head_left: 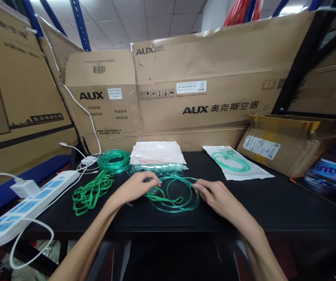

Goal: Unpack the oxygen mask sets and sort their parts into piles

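Observation:
A loose coil of clear green tubing (182, 210) lies on the black table between my hands. My left hand (140, 186) bends over its left side, thumb and fingers closed on the tubing near a pale end piece. Part of a clear green piece under these fingers is hidden. My right hand (214, 195) pinches the right side of the coil between thumb and fingers. A green elastic strap (170, 200) lies across the coil. Left of my left hand is a heap of green elastic straps (93, 191), with a thicker roll of green tubing (113, 160) behind it.
White plastic bags (158, 152) are stacked behind a row of clear green pieces (159, 169). A packaged tubing set (235, 163) lies right, near an open cardboard box (273, 144) and a bottle (330, 169). A power strip (30, 208) with white cables runs along the left.

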{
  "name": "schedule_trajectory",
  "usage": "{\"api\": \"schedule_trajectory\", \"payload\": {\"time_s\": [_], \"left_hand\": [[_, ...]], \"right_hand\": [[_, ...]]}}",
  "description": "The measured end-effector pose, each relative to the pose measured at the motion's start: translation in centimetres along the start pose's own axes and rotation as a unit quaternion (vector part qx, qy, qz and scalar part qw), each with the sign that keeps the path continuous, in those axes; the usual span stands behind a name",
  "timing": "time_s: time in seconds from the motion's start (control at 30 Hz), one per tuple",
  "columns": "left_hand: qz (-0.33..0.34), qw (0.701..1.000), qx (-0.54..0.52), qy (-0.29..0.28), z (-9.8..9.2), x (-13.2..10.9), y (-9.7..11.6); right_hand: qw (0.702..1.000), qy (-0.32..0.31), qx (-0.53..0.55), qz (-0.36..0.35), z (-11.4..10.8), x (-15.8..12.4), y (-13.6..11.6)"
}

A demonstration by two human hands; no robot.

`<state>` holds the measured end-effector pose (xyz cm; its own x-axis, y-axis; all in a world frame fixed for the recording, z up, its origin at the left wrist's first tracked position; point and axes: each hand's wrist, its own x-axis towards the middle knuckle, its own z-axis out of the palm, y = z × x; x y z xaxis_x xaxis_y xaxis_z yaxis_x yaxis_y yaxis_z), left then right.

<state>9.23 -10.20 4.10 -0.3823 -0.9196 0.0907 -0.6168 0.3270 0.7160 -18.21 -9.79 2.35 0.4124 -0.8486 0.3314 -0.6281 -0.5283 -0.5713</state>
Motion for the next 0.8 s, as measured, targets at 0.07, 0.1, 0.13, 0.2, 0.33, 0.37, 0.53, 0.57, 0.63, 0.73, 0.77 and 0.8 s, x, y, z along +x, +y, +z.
{"api": "schedule_trajectory", "payload": {"time_s": [0.07, 0.1, 0.13, 0.2, 0.33, 0.37, 0.53, 0.57, 0.63, 0.73, 0.77, 0.8], "left_hand": [[0.005, 0.999, 0.000, 0.036, -0.8, -0.7, -0.1], [0.009, 0.999, -0.002, 0.042, -0.9, -0.9, 0.0], [0.012, 0.999, -0.006, 0.041, -0.8, -1.0, 0.0], [0.008, 1.000, -0.004, 0.027, -0.2, -0.9, 0.2], [-0.025, 0.996, 0.068, 0.045, 1.5, -0.2, 0.2], [-0.028, 0.994, 0.088, 0.054, 1.8, -0.1, 0.2], [-0.009, 0.979, 0.163, 0.123, 2.3, -0.1, 0.6], [-0.023, 0.972, 0.182, 0.144, 2.3, -0.2, 0.7], [-0.073, 0.962, 0.210, 0.162, 2.4, -0.3, 0.9], [-0.116, 0.959, 0.217, 0.140, 2.7, -0.4, 1.0], [-0.115, 0.962, 0.212, 0.131, 2.8, -0.3, 1.0], [-0.108, 0.965, 0.204, 0.121, 2.9, -0.3, 1.0]], "right_hand": [[1.000, 0.005, -0.009, 0.011, -0.4, 0.1, 0.2], [1.000, 0.003, -0.010, 0.009, -0.3, 0.1, 0.2], [1.000, -0.002, -0.010, 0.003, -0.1, 0.2, 0.0], [1.000, -0.009, -0.010, -0.015, 0.8, 0.3, -0.5], [0.999, 0.003, -0.025, -0.040, 2.5, 0.5, -0.8], [0.998, 0.014, -0.033, -0.042, 2.8, 0.6, -0.6], [0.995, 0.056, -0.074, -0.041, 3.4, 0.8, 0.5], [0.994, 0.059, -0.080, -0.039, 3.3, 0.7, 0.5], [0.993, 0.067, -0.088, -0.031, 3.0, 0.4, 0.6], [0.989, 0.104, -0.100, 0.009, 2.1, -0.2, 1.1], [0.987, 0.119, -0.106, 0.033, 1.9, -0.3, 1.4], [0.983, 0.131, -0.114, 0.059, 1.7, -0.4, 1.7]]}}
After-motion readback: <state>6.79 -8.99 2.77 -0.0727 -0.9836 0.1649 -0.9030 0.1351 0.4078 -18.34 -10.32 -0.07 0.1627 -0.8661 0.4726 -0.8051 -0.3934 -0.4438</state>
